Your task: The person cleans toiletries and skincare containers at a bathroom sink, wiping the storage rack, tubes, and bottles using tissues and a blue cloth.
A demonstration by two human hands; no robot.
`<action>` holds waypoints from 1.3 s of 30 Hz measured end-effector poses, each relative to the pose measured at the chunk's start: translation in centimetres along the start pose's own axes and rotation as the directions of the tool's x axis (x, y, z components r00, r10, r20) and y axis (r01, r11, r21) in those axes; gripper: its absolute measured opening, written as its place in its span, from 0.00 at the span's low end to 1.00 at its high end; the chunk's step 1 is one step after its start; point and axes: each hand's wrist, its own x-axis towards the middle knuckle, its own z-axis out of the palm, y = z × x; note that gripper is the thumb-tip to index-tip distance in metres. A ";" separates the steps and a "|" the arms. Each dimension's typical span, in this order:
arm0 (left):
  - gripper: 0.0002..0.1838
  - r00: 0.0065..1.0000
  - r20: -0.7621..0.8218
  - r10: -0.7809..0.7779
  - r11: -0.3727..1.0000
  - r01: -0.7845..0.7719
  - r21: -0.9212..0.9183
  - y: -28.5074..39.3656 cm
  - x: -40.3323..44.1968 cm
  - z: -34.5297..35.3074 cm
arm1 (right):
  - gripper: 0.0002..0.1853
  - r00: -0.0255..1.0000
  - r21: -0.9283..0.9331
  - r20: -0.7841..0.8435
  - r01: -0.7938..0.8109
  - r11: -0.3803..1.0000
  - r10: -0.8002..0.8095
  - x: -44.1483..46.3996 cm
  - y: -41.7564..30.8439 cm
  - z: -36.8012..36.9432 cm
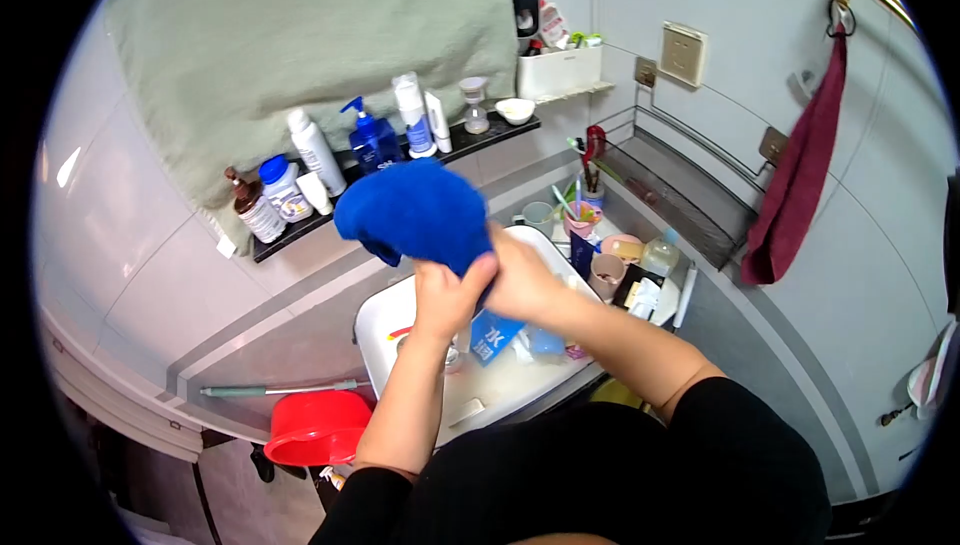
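A bunched blue cloth (415, 213) is held up in front of me, above the white basin (385, 310). My left hand (447, 295) grips its lower edge, with the fingers wrapped round the fabric. On the right side of the cloth my right hand (515, 275) is closed on it too, slightly blurred. The two hands are close together. Below them in the basin lie a blue packet (492, 336) with white characters and a light blue item (546, 341) beside clear plastic.
A black shelf (510, 130) carries several bottles, including a blue pump bottle (375, 143). Cups and toiletries, with a beige cup (606, 275), stand right of the basin. A red bucket (318, 425) is at lower left. A dark red towel (805, 180) hangs at right.
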 end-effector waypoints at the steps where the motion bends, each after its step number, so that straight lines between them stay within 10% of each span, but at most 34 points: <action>1: 0.51 0.991 -0.076 -0.111 0.978 0.096 -0.186 1.6 0.9 0.5 | 0.31 0.996 -0.021 0.038 -0.080 0.997 0.081 -0.5 -0.8 -0.4; 12: 0.26 0.878 0.151 -0.454 0.349 0.332 -0.876 2.6 5.3 8.9 | 0.42 0.936 0.147 0.167 -0.335 0.931 0.310 -3.8 2.6 -8.9; 18: 0.24 0.847 0.260 -0.463 0.155 0.367 -0.917 3.5 4.5 11.4 | 0.20 0.910 0.855 -0.014 -0.204 0.477 0.415 -1.3 6.4 -16.1; 24: 0.26 0.892 0.226 -0.391 0.254 0.340 -0.906 4.1 4.4 14.1 | 0.30 0.824 0.381 -0.193 -0.438 0.814 0.533 9.1 18.7 -22.6; 32: 0.27 0.832 0.346 -0.435 0.224 0.472 -0.853 2.5 4.2 16.9 | 0.41 0.618 -0.220 -0.354 -0.785 0.580 0.702 12.7 25.9 -21.3; 39: 0.30 0.812 0.358 -0.460 0.228 0.498 -0.837 1.8 3.4 18.2 | 0.43 0.719 -0.513 -0.520 -0.695 0.504 0.462 11.9 30.8 -20.3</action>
